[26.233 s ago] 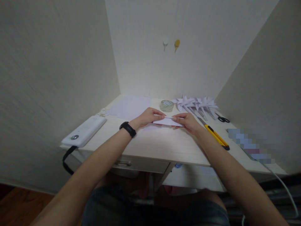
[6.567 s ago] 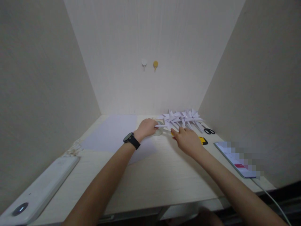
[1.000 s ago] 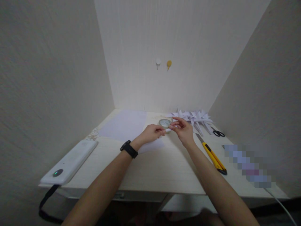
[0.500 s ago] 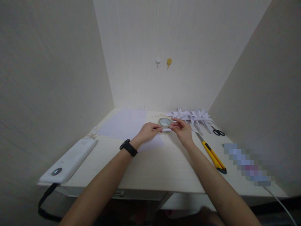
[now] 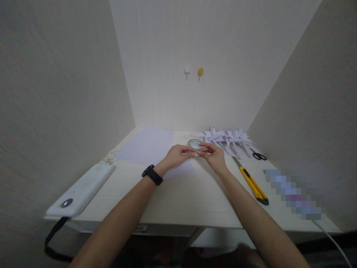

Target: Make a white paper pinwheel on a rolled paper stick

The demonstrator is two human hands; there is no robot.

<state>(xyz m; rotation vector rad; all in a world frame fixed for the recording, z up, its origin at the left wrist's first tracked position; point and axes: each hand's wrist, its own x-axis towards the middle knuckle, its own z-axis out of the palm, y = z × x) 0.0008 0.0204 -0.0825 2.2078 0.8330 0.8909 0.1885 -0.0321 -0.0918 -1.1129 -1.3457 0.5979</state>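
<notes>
Paper strip (image 5: pixel 196 152), small and white, rolled or folded narrow, sits pinched between both hands just above the bench (image 5: pixel 195 197), directly in front of the tape roll (image 5: pixel 195 143). Left hand (image 5: pixel 178 156): thumb and forefinger closed on the strip's left end, other fingers curled under. Right hand (image 5: pixel 213 156): fingertips closed on the right end, thumb on top. The two hands nearly touch over it.

Handling judgement: very light, thin, soft; creases or crushes under any firm squeeze, and a loose roll would likely spring open if let go. Not slippery. Best held as it is now, at the two ends with fingertip pressure only, keeping the middle free.

Hard to make out: most of the strip is covered by the fingers; whether it is rolled into a tube or folded flat cannot be told. Whether a bit of tape is stuck to a fingertip or to the strip also cannot be told. The tape roll is half hidden behind the hands.

Outward: a flat white sheet (image 5: pixel 149 147) lies under and left of the left hand, a black watch (image 5: pixel 152 175) on that wrist. Behind and right, a pile of folded paper pinwheels (image 5: pixel 227 137), their sticks overlapping, count unclear. Right of them, black scissors (image 5: pixel 259 156); nearer, a yellow utility knife (image 5: pixel 251 182), blade out. Far right, a pixelated flat object with a cable. Near left bench corner, a white power bank (image 5: pixel 82 190) with a black strap hanging off the edge. Two small hooks (image 5: pixel 193 71) on the back wall.
</notes>
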